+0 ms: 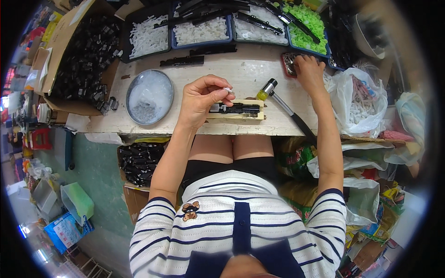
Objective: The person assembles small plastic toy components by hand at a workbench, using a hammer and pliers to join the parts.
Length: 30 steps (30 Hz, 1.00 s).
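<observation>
My left hand (200, 99) pinches a small white plastic piece (227, 91) between thumb and fingertips. Just below it, a long black plastic part (243, 109) lies in a pale wooden jig (261, 114) near the table's front edge; the hand covers the jig's left end. At the far right, my right hand (309, 74) reaches into a small red tray (288, 68) of tiny metal-looking pieces. Its fingers curl down together, and whatever is at their tips is hidden. Between the hands lies a hammer (283, 105) with a yellow striking face and black grip.
A round metal dish (131, 99) of whitish pieces stands at the left, beside a cardboard box (54, 88) of black parts. Bins of white pieces (201, 32) and green pieces (309, 21) line the back. A plastic bag (345, 111) sits at the right.
</observation>
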{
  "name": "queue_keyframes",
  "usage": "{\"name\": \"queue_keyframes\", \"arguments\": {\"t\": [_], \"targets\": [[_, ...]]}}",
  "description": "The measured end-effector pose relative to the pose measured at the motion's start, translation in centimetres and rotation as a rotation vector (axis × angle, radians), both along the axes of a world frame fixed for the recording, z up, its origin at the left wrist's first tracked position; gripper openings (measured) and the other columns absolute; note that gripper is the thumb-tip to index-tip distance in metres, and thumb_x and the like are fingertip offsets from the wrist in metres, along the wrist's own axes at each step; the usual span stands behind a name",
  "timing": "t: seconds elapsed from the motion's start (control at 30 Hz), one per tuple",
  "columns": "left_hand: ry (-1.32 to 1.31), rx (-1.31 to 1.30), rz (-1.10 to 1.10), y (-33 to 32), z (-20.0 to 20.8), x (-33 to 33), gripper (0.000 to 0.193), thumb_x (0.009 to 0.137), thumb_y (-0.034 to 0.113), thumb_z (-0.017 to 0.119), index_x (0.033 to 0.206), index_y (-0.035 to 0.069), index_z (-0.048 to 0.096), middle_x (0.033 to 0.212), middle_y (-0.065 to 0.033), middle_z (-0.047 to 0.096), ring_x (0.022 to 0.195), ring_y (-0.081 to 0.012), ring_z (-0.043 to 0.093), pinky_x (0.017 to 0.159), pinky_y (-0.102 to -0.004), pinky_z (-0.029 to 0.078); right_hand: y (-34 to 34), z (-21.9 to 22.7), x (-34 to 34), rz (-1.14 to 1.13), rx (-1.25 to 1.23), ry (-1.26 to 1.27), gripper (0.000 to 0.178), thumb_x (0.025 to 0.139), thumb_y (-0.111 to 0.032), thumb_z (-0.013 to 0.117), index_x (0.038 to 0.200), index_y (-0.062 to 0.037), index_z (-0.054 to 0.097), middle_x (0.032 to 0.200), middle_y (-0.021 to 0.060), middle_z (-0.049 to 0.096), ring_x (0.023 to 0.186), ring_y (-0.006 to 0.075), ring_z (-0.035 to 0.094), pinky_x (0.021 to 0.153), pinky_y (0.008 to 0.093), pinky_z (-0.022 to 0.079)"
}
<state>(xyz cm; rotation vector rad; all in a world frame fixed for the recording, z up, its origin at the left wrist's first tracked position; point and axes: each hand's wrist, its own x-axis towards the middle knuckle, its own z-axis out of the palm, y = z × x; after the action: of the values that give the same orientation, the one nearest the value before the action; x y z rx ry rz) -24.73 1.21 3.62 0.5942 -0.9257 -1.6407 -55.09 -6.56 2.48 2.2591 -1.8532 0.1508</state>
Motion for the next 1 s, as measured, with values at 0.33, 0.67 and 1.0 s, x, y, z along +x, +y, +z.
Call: {"name": "queue_keyframes", "arguments": {"t": [0.33, 0.67, 1.0], "targets": [[-0.014, -0.058, 0.061, 1.6, -0.6, 0.8, 0.011, 0.078, -0.008, 0.06, 0.087, -0.003, 0.063, 0.089, -0.0137, 0.06, 0.076, -0.0214, 0.065, 0.063, -0.0301, 0.058, 0.2, 0.4, -0.4, 0.004, 0.015, -0.023, 0.016, 0.075, -0.006, 0.058, 0.087, -0.0132, 0.065, 0.088, 0.0023, 0.062, 0.092, 0.0214, 0.053, 0.074, 0.0411, 0.032], [0.01, -0.054, 0.027, 2.7, -1.4, 0.6, 0.011, 0.077, -0.009, 0.06, 0.086, -0.003, 0.063, 0.09, -0.0144, 0.06, 0.076, -0.0221, 0.065, 0.064, -0.0305, 0.058, 3.1, 3.4, 2.4, 0.317, 0.03, -0.651, 0.015, 0.073, 0.004, 0.06, 0.083, -0.0067, 0.065, 0.085, 0.0049, 0.061, 0.08, 0.0208, 0.055, 0.069, 0.0317, 0.042], [0.053, -0.035, -0.028, 3.9, -1.6, 0.0, 0.011, 0.077, -0.01, 0.06, 0.086, -0.002, 0.063, 0.09, -0.0121, 0.057, 0.076, -0.0218, 0.065, 0.064, -0.0304, 0.059, 7.3, 5.0, 11.5, 0.797, 0.336, -0.954, 0.012, 0.072, 0.002, 0.065, 0.083, -0.0039, 0.064, 0.08, 0.0038, 0.058, 0.079, 0.0194, 0.053, 0.068, 0.0291, 0.044]]}}
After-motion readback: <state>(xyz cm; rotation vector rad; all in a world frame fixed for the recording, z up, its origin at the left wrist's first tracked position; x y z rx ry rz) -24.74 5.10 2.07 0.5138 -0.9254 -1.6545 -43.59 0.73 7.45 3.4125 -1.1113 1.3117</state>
